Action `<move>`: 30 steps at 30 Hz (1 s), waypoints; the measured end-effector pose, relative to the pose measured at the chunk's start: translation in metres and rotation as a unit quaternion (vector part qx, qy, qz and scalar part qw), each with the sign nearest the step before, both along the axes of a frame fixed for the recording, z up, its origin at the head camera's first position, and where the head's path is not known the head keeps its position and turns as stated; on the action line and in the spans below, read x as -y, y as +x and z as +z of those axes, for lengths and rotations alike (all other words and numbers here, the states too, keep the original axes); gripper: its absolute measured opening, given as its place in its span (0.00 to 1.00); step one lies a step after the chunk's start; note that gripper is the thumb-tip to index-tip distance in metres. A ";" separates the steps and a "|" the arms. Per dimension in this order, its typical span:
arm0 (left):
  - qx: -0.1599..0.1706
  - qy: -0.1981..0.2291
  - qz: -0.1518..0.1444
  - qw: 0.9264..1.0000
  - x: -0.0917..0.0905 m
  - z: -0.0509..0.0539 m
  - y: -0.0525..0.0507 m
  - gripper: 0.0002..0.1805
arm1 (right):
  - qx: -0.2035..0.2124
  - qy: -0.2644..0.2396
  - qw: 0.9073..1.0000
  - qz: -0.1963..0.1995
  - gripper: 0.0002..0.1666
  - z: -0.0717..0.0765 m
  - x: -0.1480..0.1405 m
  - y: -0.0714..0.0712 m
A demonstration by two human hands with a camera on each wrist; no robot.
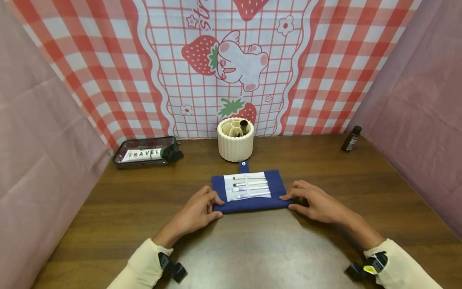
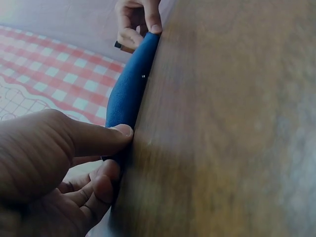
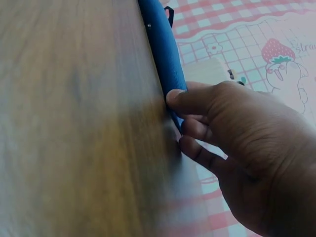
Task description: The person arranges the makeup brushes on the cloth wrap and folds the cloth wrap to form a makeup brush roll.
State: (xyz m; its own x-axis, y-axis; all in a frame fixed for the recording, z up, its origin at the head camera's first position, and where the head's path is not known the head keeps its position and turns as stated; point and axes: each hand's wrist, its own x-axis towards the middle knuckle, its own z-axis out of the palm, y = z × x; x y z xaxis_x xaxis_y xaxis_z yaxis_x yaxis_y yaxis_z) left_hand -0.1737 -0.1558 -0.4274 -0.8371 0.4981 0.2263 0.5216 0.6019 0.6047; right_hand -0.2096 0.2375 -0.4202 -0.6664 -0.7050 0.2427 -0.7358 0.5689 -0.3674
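A blue fabric brush roll (image 1: 258, 205) lies on the table with its white inner panel facing up. Several slim makeup brushes (image 1: 251, 188) sit in a row under a white elastic band on that panel. My left hand (image 1: 199, 208) pinches the roll's near left corner between thumb and fingers. At the near right corner my right hand (image 1: 314, 202) pinches the fabric the same way. In the left wrist view the folded near edge of the roll (image 2: 132, 84) stretches between both hands. A tab with a snap button (image 1: 244, 165) points away from me at the far edge.
Behind the roll stands a cream ribbed holder (image 1: 235, 147) with a dark brush in it. To the far left lies a clear pouch (image 1: 120, 163) containing a white "TRAVEL" tube (image 1: 142, 155). A small dark bottle (image 1: 351, 139) stands at the far right. Cloth walls enclose the table.
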 end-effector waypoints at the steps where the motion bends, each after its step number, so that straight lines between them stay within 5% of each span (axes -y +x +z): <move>1: 0.001 0.002 0.000 1.000 0.000 0.000 0.000 0.12 | 0.001 -0.002 1.000 0.004 0.19 -0.001 0.000 0.000; 13: -0.053 0.014 0.010 0.998 0.004 -0.004 0.000 0.04 | -0.001 0.001 1.000 0.026 0.18 -0.002 0.002 0.002; 20: -0.040 0.010 0.034 0.999 0.004 -0.003 -0.001 0.01 | 0.045 -0.060 0.997 0.009 0.17 -0.005 0.006 0.003; 30: -0.008 0.040 0.060 0.997 -0.002 -0.001 -0.006 0.10 | 0.024 -0.053 0.995 -0.076 0.08 -0.004 0.018 0.005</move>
State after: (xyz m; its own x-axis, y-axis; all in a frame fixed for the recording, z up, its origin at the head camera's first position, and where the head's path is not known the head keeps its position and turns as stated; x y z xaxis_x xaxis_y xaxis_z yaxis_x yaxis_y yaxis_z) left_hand -0.1793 -0.1543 -0.4279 -0.8858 0.3746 0.2740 0.4582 0.6112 0.6454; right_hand -0.2048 0.2193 -0.4239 -0.7756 -0.5681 0.2753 -0.6247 0.6284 -0.4635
